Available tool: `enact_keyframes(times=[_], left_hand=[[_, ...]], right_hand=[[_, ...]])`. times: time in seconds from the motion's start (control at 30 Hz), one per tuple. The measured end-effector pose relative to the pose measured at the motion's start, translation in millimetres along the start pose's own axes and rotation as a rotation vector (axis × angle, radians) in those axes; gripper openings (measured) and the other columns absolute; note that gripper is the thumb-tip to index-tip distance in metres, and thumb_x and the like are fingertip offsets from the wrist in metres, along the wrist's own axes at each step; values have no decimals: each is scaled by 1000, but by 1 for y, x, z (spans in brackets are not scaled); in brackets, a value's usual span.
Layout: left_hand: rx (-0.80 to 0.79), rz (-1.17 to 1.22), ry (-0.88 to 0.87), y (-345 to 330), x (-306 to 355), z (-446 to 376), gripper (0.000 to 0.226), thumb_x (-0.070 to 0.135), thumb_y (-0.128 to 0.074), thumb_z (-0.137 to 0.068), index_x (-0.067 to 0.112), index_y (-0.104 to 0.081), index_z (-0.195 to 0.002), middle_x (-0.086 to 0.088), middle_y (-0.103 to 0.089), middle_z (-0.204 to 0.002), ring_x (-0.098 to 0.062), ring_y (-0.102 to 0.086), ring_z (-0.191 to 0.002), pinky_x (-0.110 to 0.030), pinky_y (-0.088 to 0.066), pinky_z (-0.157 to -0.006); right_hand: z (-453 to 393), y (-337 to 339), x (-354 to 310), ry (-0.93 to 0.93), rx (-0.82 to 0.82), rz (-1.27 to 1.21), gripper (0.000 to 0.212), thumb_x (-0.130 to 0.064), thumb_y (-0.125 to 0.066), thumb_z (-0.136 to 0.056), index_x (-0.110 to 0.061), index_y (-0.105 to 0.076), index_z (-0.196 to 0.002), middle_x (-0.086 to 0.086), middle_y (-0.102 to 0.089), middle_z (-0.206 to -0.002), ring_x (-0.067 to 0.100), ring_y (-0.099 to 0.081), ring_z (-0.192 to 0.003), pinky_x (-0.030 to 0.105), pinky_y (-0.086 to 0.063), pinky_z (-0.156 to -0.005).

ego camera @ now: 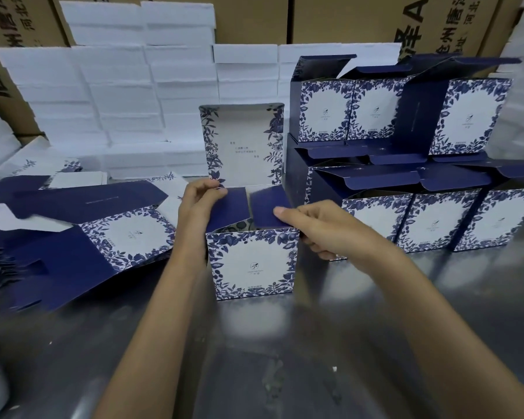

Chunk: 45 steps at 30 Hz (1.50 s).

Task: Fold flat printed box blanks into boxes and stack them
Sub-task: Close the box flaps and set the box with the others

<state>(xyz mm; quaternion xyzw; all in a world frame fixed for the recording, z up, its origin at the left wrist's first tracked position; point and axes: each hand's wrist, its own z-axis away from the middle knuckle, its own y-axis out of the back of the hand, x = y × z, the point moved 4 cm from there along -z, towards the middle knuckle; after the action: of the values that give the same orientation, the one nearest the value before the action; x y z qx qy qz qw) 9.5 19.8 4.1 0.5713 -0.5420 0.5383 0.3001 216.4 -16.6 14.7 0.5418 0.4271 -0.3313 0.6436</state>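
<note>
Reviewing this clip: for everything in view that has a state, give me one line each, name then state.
Box in hand: upright on the table, lid raised, two navy side flaps partly folded in.
Left hand: pinches the left flap.
Right hand: pinches the right flap.
Flat blanks: unfolded, piled left.
Finished boxes: stacked right in two tiers, lids open.
White boxes: closed, stacked behind.

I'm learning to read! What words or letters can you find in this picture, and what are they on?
"A": big black letter on the brown carton, top right.
Chinese characters beside it and on the left cartons: cut off, not readable.
Text lines inside the open box lid: too small.
Logo and caption on the box front: too blurred.
</note>
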Motion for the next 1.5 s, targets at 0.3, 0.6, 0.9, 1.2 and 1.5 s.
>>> enact_keyframes(times=[0.3,0.6,0.9,1.2,1.5], left_hand=[[8,108,41,0,-2,3,41,-2,-63,-86,29,-52,-110,3,-64,-96,3,-65,-62,-14,-49,-53],[-99,57,37,-4,-7,2,28,5,-61,-86,32,-67,-88,9,-71,-91,-8,-67,-78,-19,-52,-61],[-71,-28,69,-6,-5,2,29,12,-48,-94,29,-67,-80,15,-70,-81,-5,-64,-68,-22,-51,-62],[-40,118,126,-4,-4,6,24,22,-51,-84,25,-71,-73,0,-71,-87,-18,-66,-78,-25,-54,-67],[-91,-73,52,-3,0,6,23,8,-57,-87,23,-68,-74,14,-68,-79,-1,-58,-71,-15,-46,-61]], right_hand=[[-8,11,-9,-77,-65,135,64,-30,-58,-101,-22,-36,-41,-6,-23,-48,14,-16,-42,17,-16,-40],[-21,19,-6,-54,-6,143,56,-33,-58,-102,-25,-35,-52,-7,-26,-46,12,-21,-39,17,-18,-41],[-21,16,-14,46,53,116,41,-24,-47,-105,-15,-37,-66,3,-26,-57,15,-18,-48,17,-19,-40],[-17,31,-15,23,199,16,37,-22,-45,-104,-13,-53,-68,-1,-44,-51,15,-40,-42,24,-40,-42],[-48,10,-43,120,151,142,21,-22,-55,-100,-21,-68,-117,-17,-62,-100,-1,-56,-93,11,-39,-72]])
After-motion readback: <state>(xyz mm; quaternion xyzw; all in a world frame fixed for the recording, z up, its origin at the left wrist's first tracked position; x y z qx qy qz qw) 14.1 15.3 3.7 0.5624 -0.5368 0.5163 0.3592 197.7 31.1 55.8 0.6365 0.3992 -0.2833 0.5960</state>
